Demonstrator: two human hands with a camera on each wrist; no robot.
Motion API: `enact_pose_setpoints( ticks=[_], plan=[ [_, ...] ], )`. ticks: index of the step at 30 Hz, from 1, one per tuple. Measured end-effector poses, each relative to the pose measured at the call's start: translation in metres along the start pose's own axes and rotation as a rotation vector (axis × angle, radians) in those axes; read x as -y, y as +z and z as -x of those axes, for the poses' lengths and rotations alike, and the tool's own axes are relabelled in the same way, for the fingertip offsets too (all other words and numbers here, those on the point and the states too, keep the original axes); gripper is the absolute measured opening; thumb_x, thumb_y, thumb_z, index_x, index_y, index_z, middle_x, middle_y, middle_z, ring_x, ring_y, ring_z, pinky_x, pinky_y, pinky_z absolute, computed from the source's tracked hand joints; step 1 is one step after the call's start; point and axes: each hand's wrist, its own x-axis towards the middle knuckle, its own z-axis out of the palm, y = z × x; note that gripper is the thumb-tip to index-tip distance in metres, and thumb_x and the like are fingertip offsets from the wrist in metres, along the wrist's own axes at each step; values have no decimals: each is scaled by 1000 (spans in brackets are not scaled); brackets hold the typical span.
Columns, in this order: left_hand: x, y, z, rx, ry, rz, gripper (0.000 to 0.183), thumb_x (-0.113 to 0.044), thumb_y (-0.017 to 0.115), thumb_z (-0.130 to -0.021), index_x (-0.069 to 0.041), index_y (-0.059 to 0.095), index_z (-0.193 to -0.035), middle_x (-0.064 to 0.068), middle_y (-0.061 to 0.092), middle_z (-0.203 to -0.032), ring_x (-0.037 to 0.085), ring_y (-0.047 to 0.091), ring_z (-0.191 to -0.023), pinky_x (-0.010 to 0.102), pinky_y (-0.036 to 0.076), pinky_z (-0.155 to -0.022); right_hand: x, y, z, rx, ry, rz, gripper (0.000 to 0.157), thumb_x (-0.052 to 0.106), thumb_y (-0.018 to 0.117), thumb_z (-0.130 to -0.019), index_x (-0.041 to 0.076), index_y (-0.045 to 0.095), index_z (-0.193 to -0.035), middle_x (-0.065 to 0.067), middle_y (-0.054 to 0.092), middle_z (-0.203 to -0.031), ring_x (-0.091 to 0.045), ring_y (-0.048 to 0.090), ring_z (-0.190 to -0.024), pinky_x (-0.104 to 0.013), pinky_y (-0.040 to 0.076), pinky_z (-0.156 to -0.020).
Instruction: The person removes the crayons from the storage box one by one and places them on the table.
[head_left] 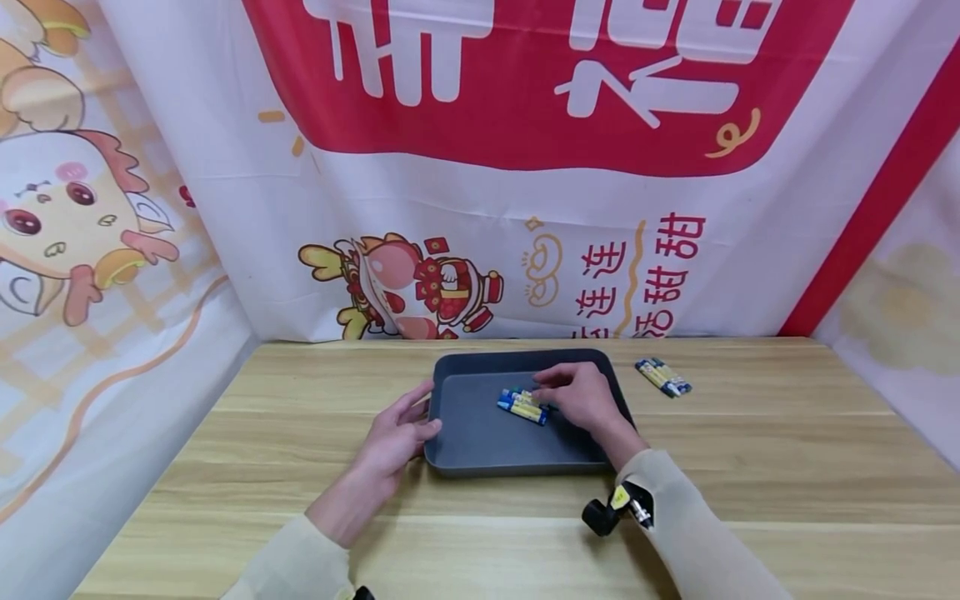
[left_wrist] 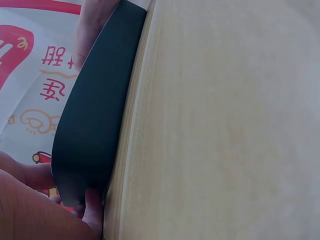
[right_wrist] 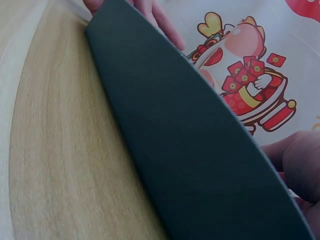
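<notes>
A dark grey tray (head_left: pixel 480 454) lies on the wooden table. My left hand (head_left: pixel 401 433) grips its left side, thumb at the rim and the other fingers along the outer wall. In the left wrist view, the left fingers (left_wrist: pixel 92 210) press against the tray's outer wall (left_wrist: pixel 95 115). Inside the tray lie several crayons (head_left: pixel 522 408) with yellow wrappers and blue ends, side by side. My right hand (head_left: pixel 585 396) reaches over the tray and pinches at the crayons, its curled fingers covering their right part. In the right wrist view, the tray wall (right_wrist: pixel 175 130) hides the crayons.
Several more crayons (head_left: pixel 663 377) lie together on the wooden table (head_left: pixel 750 467), right of the tray near the back edge. A printed cloth (head_left: pixel 495 200) hangs behind the table, with more cloth at both sides. A small black device (head_left: pixel 600 517) sits at the right wrist.
</notes>
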Motion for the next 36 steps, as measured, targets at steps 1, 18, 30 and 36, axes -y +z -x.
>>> enact_pose_setpoints(
  ticks=[1,18,30,36],
  plan=[
    [0,0,0,1,0,-1,66,0,60,-103,-22,45,-162,20,40,-169,39,46,-152,57,43,-121,0,0,0,2,-1,10,23,17,83,-93,15,82,-116,-4,80,-108,-19,70,-98,-40,54,-93],
    [0,1,2,10,16,-1,67,1,59,-102,-20,43,-163,21,40,-169,40,46,-152,57,43,-120,0,0,0,42,-22,80,15,15,80,-95,17,84,-110,-4,77,-106,-20,65,-95,-38,52,-87],
    [0,0,1,8,18,-4,67,2,59,-102,-19,42,-164,22,40,-169,40,46,-151,58,43,-121,0,2,1,84,-51,62,17,12,81,-93,18,84,-109,-3,76,-103,-18,64,-92,-34,52,-84],
    [-1,0,1,10,12,0,67,2,59,-102,-20,42,-164,22,39,-169,41,46,-151,57,44,-120,1,0,0,85,-45,68,17,12,81,-93,17,84,-110,-2,77,-101,-18,65,-92,-36,53,-87]
  ],
)
